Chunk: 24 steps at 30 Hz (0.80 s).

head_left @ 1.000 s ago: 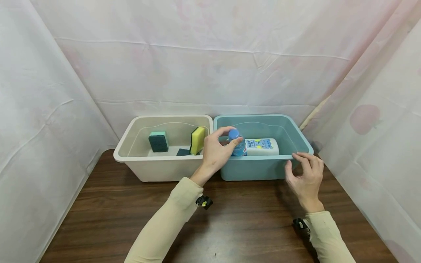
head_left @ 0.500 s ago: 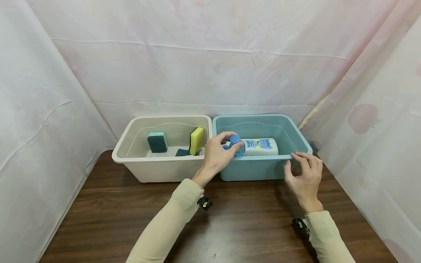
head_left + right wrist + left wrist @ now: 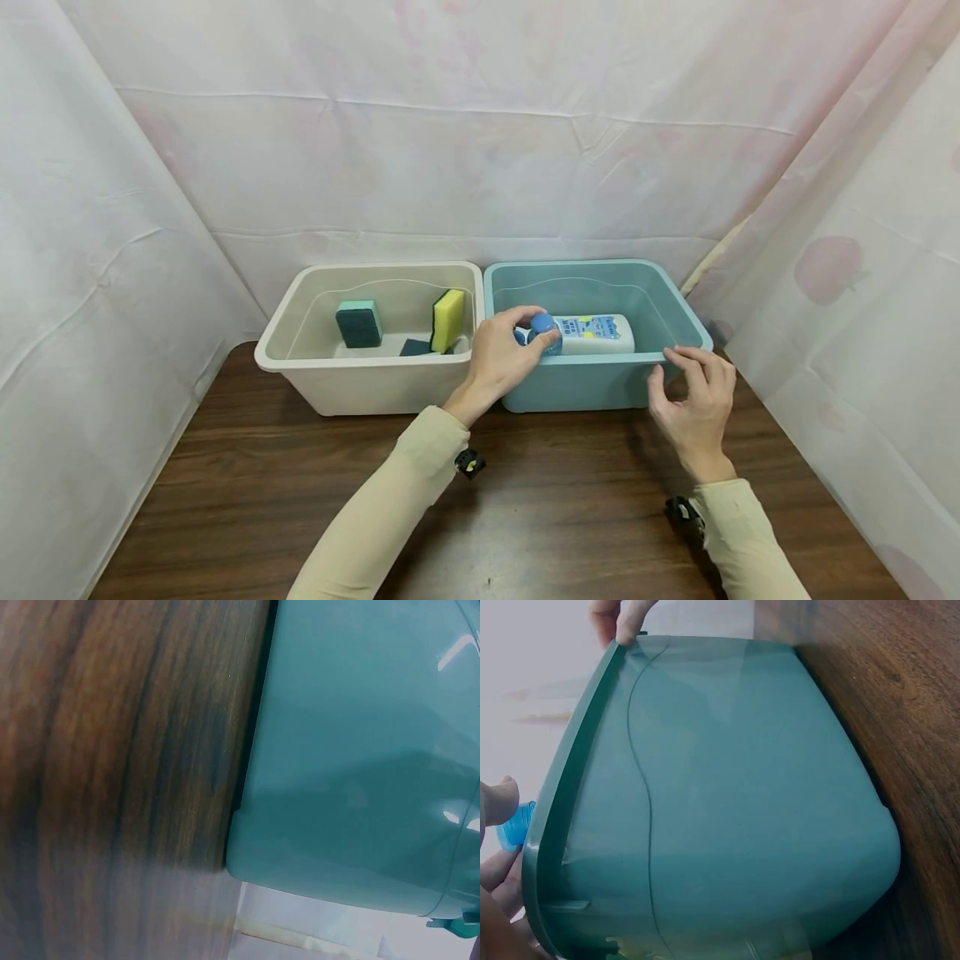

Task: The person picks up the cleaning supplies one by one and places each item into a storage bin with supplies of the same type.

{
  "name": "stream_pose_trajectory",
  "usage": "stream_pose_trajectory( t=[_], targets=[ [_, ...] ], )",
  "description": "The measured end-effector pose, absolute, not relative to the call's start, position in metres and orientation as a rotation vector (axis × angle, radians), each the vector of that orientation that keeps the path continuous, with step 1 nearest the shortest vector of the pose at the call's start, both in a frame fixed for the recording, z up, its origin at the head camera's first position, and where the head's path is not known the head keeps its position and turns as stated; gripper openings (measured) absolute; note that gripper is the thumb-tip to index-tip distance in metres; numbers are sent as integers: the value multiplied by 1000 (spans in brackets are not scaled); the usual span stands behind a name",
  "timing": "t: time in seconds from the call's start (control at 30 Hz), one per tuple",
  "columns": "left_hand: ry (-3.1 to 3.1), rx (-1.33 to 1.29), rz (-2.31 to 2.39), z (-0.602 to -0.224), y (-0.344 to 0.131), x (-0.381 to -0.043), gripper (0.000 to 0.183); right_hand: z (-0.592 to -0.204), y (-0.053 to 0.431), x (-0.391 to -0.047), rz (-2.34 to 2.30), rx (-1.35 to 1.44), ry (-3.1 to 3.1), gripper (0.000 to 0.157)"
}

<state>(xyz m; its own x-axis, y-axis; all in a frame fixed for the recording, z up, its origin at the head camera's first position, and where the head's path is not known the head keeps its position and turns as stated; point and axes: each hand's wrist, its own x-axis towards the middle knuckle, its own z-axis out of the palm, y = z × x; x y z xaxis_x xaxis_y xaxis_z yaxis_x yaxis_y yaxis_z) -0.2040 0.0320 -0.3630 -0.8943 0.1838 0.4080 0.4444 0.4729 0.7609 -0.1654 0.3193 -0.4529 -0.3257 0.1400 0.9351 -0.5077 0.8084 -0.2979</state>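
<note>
In the head view my left hand [image 3: 501,354] reaches over the front rim of the teal bin [image 3: 585,387]. Its thumb and fingers pinch a clear bluish bottle [image 3: 553,344] near its blue cap; the lower part of the bottle is hidden behind the rim. Beside it a white bottle [image 3: 600,333] with a blue and yellow label lies on its side in the bin. My right hand [image 3: 697,408] rests its fingertips on the bin's front right rim, thumb apart from the fingers. The left wrist view shows the blue cap [image 3: 515,825] beyond the rim.
A cream bin [image 3: 382,390] stands against the teal one on the left. In it are a green sponge [image 3: 358,323], a yellow sponge [image 3: 447,321] and a dark flat pad [image 3: 416,347]. Both bins stand on a wooden table [image 3: 517,517] with white curtains [image 3: 480,167] around it.
My left hand has lowered the clear bottle further into the teal bin and shifted slightly right. My right hand has stayed at the rim.
</note>
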Motion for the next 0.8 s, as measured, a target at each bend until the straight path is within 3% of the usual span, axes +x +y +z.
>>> stream_pose_trajectory(
  t=[0.53, 0.8],
  targets=[
    [-2691, -509, -1003, -364, 36, -206, 42, -453, 316, -167, 663, 286, -1791, 24],
    [-2750, -525, -1023, -361, 37, -209, 41, -454, 316, -165, 668, 280, -1783, 24]
  ],
)
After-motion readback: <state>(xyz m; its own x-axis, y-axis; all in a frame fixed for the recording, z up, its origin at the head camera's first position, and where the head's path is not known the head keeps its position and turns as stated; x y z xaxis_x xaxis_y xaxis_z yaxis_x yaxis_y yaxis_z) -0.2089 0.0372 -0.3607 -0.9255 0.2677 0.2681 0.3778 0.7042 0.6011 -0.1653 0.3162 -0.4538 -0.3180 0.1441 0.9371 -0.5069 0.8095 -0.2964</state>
